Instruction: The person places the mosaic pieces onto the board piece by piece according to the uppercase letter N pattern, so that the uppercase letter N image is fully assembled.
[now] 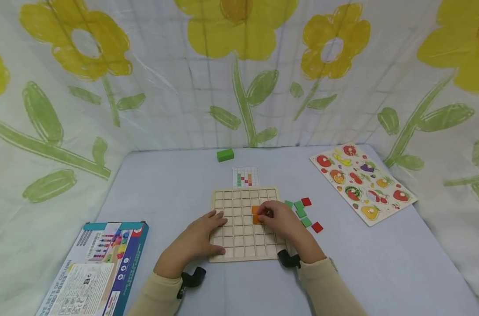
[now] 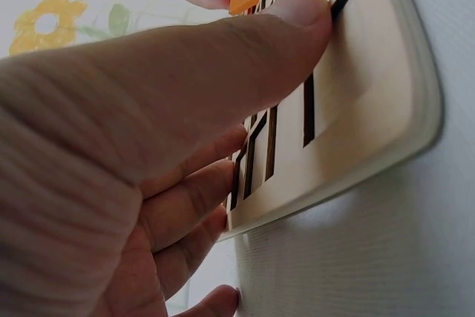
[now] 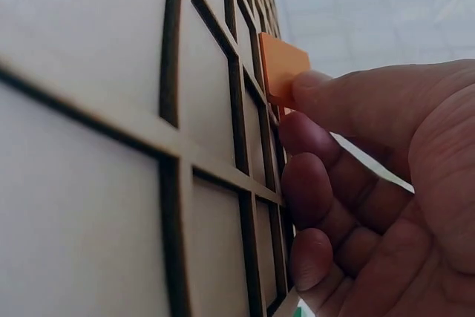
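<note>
A wooden grid board lies on the table. My left hand rests on its left edge, fingers spread and thumb near the lower left corner; in the left wrist view the thumb lies on the board's rim. My right hand pinches an orange tile between thumb and fingers, right of the board's middle. In the right wrist view the tile stands raised at the grid. Another orange tile is just above it in the head view. Fingers partly hide both tiles.
Green tiles and red tiles lie right of the board. Behind it are a pattern card and a green block. A fruit puzzle lies back right, a box front left.
</note>
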`<action>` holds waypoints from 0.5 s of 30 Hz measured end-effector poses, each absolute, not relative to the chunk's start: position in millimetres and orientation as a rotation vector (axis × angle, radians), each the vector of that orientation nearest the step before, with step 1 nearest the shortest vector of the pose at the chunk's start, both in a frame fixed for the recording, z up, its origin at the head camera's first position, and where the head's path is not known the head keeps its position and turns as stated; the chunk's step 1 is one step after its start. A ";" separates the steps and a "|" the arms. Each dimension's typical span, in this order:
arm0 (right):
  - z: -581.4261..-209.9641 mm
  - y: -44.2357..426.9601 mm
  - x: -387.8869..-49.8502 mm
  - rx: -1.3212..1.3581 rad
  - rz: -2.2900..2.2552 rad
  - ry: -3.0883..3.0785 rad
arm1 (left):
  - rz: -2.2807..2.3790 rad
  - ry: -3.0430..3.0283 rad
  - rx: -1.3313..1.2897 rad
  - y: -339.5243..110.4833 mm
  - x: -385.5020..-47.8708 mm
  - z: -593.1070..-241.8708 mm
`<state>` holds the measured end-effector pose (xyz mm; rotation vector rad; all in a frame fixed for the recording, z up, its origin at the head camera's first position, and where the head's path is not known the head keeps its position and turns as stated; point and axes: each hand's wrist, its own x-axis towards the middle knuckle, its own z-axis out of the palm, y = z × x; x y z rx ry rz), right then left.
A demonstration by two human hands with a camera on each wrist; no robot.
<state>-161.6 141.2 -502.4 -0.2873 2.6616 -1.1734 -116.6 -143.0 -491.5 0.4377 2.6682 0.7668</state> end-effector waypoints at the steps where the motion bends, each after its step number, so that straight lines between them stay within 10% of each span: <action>1: -502.3 141.1 -161.7 -0.288 -1.168 2.665 | 0.767 2.670 0.436 -143.0 -116.6 -491.5; 15: -505.1 140.0 -161.8 -0.317 -1.083 2.712 | 0.771 2.666 0.420 -141.7 -116.7 -491.5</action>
